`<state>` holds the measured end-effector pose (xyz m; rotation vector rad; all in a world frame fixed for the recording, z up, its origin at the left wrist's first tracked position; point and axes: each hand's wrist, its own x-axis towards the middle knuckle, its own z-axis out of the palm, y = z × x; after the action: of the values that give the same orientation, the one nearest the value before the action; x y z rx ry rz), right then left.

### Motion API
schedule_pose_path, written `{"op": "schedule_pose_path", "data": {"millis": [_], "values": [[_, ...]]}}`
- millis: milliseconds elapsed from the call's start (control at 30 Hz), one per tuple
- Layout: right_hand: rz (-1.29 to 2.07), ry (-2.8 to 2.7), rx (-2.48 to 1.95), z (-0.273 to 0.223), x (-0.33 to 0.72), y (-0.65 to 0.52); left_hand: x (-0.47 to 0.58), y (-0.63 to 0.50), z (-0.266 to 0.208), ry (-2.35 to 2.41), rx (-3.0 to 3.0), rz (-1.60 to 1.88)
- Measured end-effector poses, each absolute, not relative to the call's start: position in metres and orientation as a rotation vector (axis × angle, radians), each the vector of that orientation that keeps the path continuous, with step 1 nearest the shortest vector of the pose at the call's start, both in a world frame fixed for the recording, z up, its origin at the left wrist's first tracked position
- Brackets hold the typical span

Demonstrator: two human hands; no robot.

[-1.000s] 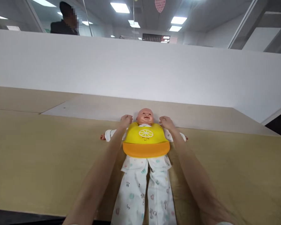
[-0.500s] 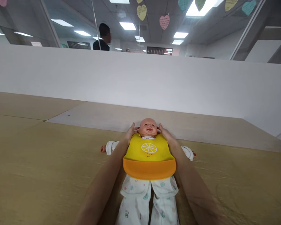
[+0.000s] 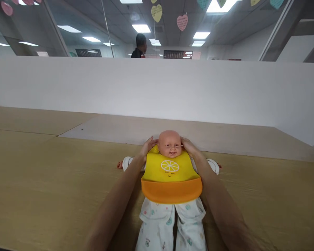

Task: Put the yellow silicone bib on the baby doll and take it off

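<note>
A baby doll [image 3: 170,141] lies on its back, feet toward me, dressed in white printed clothes [image 3: 157,223]. Across its chest is a yellow bib [image 3: 170,170] with a lemon-slice face and an orange catch pocket [image 3: 172,191]. My left hand [image 3: 148,146] cups one side of the doll's head and neck, next to the bib's raised neck end. On the other side my right hand [image 3: 189,147] does the same. Fingertips of both hands are partly hidden behind the head. I cannot tell whether the bib's ends are joined behind the neck.
The doll rests on a wide yellowish-brown surface [image 3: 54,191] with a pale grey strip [image 3: 115,129] at the back. A white low wall [image 3: 146,87] rises behind it. Above are glass panes with paper hearts [image 3: 182,22]; a person [image 3: 140,47] is beyond the glass.
The doll's head has tipped forward between my hands, showing more of its crown. My hands stay at its sides. The person behind the glass has moved right.
</note>
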<state>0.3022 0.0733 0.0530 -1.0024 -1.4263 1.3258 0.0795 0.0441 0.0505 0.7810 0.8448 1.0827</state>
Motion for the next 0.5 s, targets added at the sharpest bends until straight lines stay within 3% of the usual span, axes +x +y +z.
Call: {"op": "schedule_pose_path", "data": {"millis": [367,500], "values": [[1.516,-1.410,-0.990,0.050,0.313,0.047,0.087,0.003,0.044,0.879,0.835,1.098],[1.441,-1.362,-1.086,0.053,0.307,0.036,0.086,-0.011,0.042,0.857,0.825,1.104]]}}
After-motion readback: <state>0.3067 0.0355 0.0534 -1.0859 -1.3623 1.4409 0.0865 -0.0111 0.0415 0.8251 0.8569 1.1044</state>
